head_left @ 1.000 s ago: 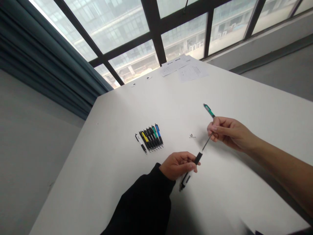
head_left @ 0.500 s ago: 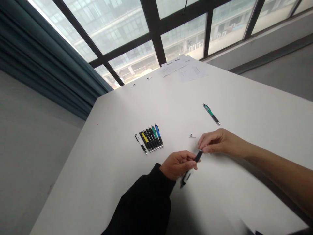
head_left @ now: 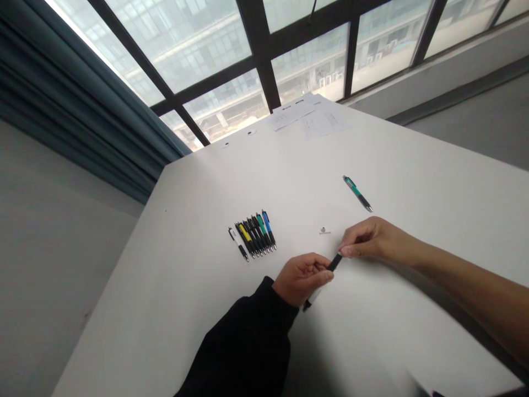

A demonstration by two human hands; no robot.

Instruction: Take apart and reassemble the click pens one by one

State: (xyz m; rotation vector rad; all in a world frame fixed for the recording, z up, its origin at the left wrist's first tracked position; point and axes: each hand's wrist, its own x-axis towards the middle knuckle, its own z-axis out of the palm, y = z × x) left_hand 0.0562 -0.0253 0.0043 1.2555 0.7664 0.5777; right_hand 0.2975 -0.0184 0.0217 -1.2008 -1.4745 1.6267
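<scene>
My left hand (head_left: 302,278) is closed around a white pen with a black grip (head_left: 335,262). The pen slants, its clip end towards me and its tip end pointing up and right. My right hand (head_left: 366,237) pinches the tip end between thumb and fingers; the tip itself is hidden by them. Just beyond the hands lies a tiny dark and silvery item (head_left: 323,230), too small to name. To the left is a close row of several pens (head_left: 256,234) with black, yellow, green and blue barrels, and a white pen (head_left: 238,243) at its left end.
A green pen (head_left: 357,193) lies alone beyond my right hand. Printed papers (head_left: 308,118) are at the far end of the white table (head_left: 198,220), by the window. Two small marks or items lie near the far edge. A blue curtain (head_left: 82,94) hangs at the left.
My left hand has shifted slightly, covering more of the pen's white barrel. The right hand's fingers have closed in more tightly at the tip end. The other pens have not moved.
</scene>
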